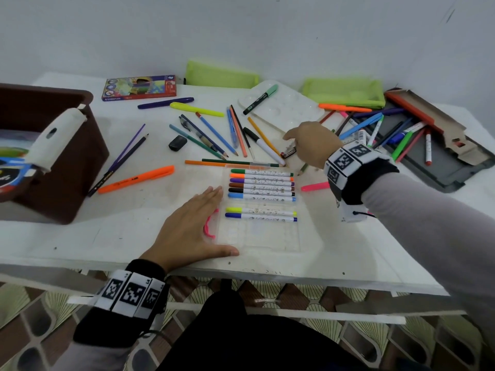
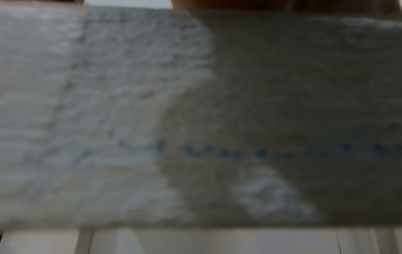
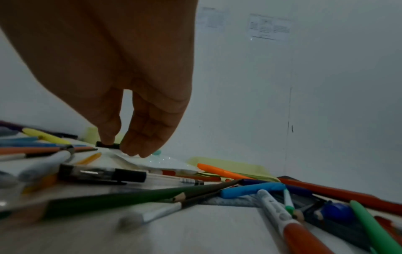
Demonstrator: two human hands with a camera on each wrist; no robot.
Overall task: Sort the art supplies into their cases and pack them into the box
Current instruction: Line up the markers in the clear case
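The clear plastic marker case (image 1: 258,231) lay open on the white surface (image 1: 134,231), holding eight white-barrelled markers (image 1: 261,187) in a row. The left hand (image 1: 191,231) rested flat, fingers straight, beside the case. The right hand (image 1: 312,144) pinched a small black object (image 3: 107,145) among scattered pencils. A brown plastic box (image 1: 61,167) stood at far left.

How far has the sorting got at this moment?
Done: eight markers lie in the clear marker case. In hand: the left hand rests flat beside the case; the right hand reaches into the loose pencils and pens. Left: that scatter, the grey tray of pens, and packing the brown box.
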